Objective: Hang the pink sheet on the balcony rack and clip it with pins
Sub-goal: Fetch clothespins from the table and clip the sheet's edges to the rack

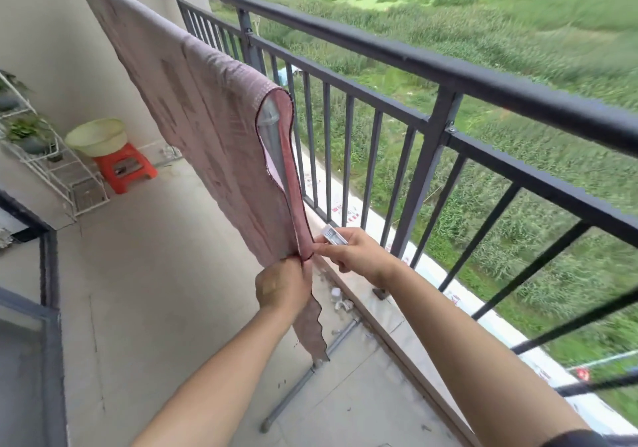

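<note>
While green fields spread far below, the dark metal railing [397, 56] runs diagonally across the balcony, its round top bar smooth and its slim square bars evenly spaced. Inside it lies a pale concrete floor [145, 274], matte and faintly stained.

Draped over the rack [271, 120], the pink sheet [193, 115] hangs in two long layers from a silvery tube whose rounded end shows at the fold. Its cloth looks thin and finely woven, with a small dotted texture near the top and a dark stitched hem along the edge; the lower corner falls in soft waves near the rack's grey tubular foot [303, 381] on the floor.

Against the far wall stand a white wire shelf [51, 167] with potted plants, and an orange plastic stool [126, 170] carrying a pale yellow-green round basin [95, 136].

Closed into a fist, the left hand [283, 286] grips both layers of the sheet's edge bunched together, low on the hanging end. Just beside it, the right hand [352, 251] pinches the same hem between fingertip and thumb, while its curled fingers hold a small white plastic pin [333, 234], boxy with a ribbed face, poking up above the knuckles.
</note>
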